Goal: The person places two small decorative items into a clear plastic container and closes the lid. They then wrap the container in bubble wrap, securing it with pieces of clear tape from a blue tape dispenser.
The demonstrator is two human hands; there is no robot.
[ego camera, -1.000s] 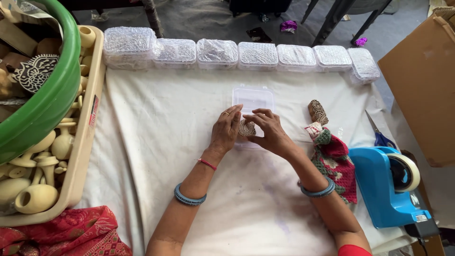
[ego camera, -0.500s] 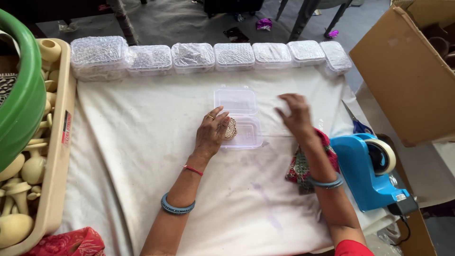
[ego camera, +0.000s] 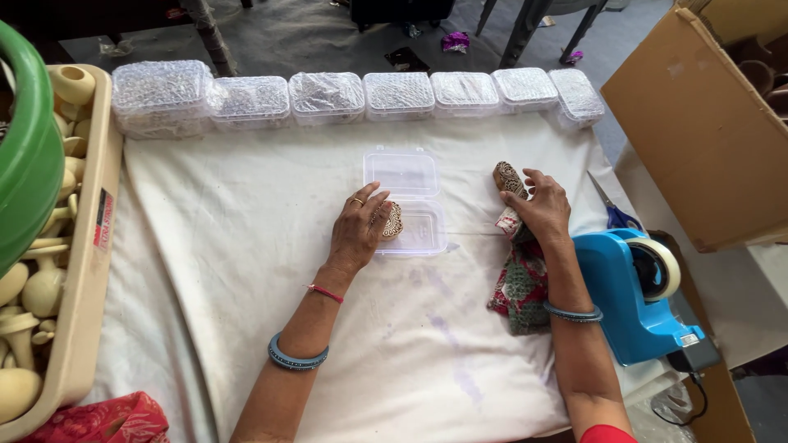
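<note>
Your left hand [ego camera: 357,231] has its fingers [ego camera: 373,199] curled around a small carved wooden block [ego camera: 393,220], gripping it at the near edge of the open clear plastic box [ego camera: 408,201], while your right hand [ego camera: 539,206] closes its fingers over a second carved block [ego camera: 510,180] lying just beside the patterned cloth [ego camera: 519,285]. Both sit on the white-covered bench [ego camera: 222,246], with a row of wrapped clear boxes [ego camera: 328,96] along the far edge, a blue tape dispenser [ego camera: 636,291] and scissors [ego camera: 611,211] to your right, and a tray of pale wooden pieces [ego camera: 49,271] to your left.
</note>
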